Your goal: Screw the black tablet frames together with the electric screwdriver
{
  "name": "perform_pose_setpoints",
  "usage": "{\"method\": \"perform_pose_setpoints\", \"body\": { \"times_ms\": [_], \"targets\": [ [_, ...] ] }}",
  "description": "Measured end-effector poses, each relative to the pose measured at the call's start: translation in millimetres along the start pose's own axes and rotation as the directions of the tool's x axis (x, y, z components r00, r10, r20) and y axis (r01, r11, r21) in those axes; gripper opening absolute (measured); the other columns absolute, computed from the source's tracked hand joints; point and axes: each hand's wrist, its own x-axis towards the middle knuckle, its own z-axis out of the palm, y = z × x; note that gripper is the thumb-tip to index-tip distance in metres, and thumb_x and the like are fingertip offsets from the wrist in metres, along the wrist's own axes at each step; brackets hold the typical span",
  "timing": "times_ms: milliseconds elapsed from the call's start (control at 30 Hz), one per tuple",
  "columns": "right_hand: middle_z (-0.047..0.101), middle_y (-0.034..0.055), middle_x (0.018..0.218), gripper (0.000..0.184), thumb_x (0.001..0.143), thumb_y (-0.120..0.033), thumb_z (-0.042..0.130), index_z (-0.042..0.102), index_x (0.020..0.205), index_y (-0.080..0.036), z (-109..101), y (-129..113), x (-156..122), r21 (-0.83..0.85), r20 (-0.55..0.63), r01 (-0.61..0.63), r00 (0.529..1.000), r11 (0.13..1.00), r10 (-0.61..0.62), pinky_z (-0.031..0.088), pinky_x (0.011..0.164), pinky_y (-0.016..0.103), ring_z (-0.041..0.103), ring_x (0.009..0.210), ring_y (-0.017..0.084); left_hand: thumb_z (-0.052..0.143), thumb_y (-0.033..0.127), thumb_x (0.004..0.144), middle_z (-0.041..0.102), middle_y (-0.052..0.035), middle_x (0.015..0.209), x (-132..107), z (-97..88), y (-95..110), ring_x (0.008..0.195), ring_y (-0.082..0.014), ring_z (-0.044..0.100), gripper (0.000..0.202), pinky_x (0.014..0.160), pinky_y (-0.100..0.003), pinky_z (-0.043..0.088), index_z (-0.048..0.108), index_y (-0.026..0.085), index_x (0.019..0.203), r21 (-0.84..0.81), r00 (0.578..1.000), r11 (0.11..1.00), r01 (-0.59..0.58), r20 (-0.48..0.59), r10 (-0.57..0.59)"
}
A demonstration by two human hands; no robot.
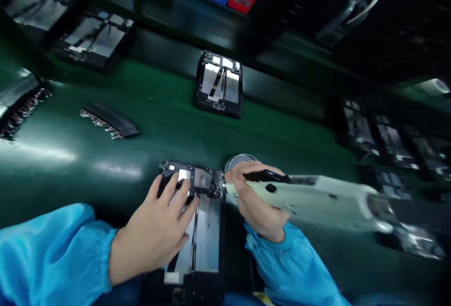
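Lying flat on the green mat (105, 169) at the near edge, an opened device frame (206, 221) is being pinned down by the left hand (158, 231), its fingers (176, 193) being pressed spread across the upper end. The frame is being judged light, thin and stiff, with fragile exposed parts, and best taken by its black side rails. At its top right corner an electric screwdriver (317, 198) is being gripped by the right hand (259, 202), fingers wrapped tight. A round mesh dish (239, 160) is sitting just behind, and another frame (219, 82) is lying farther back.
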Motion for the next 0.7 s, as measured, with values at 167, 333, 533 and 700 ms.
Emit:
{"method": "perform_pose_setpoints", "body": {
  "times_ms": [167, 333, 533, 700],
  "targets": [
    [0.058, -0.0014, 0.073, 0.015, 0.075, -0.023, 0.072, 0.064, 0.088, -0.022, 4.8, 5.5, -0.7, 0.049, -0.095, -0.033, 0.995, 0.998, 0.037, 0.053, 0.067, 0.037, 0.059, 0.067, 0.016, 0.054, 0.054, 0.094, 0.051, -0.0162, 0.148, -64.6, 12.8, 54.1, 0.135, -0.0444, 0.046, 0.055, 0.09, -0.056, 0.055, 0.053, 0.024, 0.141, 0.048, 1.0, 0.999, -0.007, -0.01, 0.007],
    [0.062, -0.0021, 0.072, 0.03, 0.066, -0.022, 0.078, 0.068, 0.094, -0.02, 15.5, -1.7, 6.8, 0.196, -0.157, -0.082, 0.981, 0.977, 0.114, 0.053, 0.064, 0.033, 0.06, 0.066, 0.014, 0.053, 0.035, 0.099, 0.063, -0.0101, 0.134, -81.4, 45.5, 71.2, 0.121, -0.0406, 0.06, 0.033, 0.077, -0.049, 0.061, 0.062, 0.03, 0.13, 0.315, 0.974, 0.949, 0.031, -0.221, 0.042],
    [0.061, -0.0029, 0.06, 0.035, 0.052, -0.015, 0.084, 0.07, 0.083, -0.022, -18.6, -40.9, 18.5, 0.362, -0.436, 0.172, 0.9, 0.916, 0.003, 0.059, 0.065, 0.033, 0.061, 0.062, 0.014, 0.046, 0.009, 0.09, 0.069, -0.0137, 0.126, -78.0, 8.8, -1.2, 0.121, -0.0333, 0.062, 0.039, 0.091, -0.046, 0.061, 0.066, 0.012, 0.123, 0.359, 0.897, 0.933, 0.029, -0.42, 0.134],
    [0.064, 0.0019, 0.064, 0.037, 0.045, -0.021, 0.092, 0.073, 0.077, -0.023, -47.7, -50.9, 25.2, 0.292, -0.524, 0.131, 0.85, 0.947, 0.044, 0.062, 0.067, 0.036, 0.064, 0.062, 0.017, 0.052, 0.006, 0.084, 0.063, -0.0149, 0.136, -23.5, -41.8, -111.2, 0.133, -0.0296, 0.055, 0.048, 0.111, -0.047, 0.05, 0.063, 0.014, 0.13, 0.284, 0.957, 0.936, 0.209, -0.258, -0.135]
  ]
}}
